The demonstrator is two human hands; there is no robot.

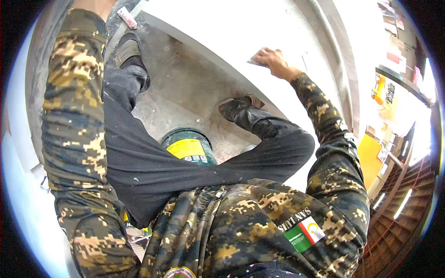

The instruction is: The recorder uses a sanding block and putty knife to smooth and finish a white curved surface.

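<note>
My right hand point(274, 62) is over a large white panel point(232, 30) with a smooth, bright surface. Its fingers are closed on a thin grey sheet point(255, 61), which lies flat against or just above the panel; blur hides which, and the sheet's exact kind. Up at the top left my left arm point(76, 92) reaches out past the picture's edge, so only the wrist shows and the left hand is out of sight.
A dark green bucket point(187, 147) with a yellow label stands between my legs. On the dusty grey floor point(185, 88), near my left shoe point(127, 48), lies a small white and red tube point(127, 18). Shelving and an orange board point(369, 157) are at the far right.
</note>
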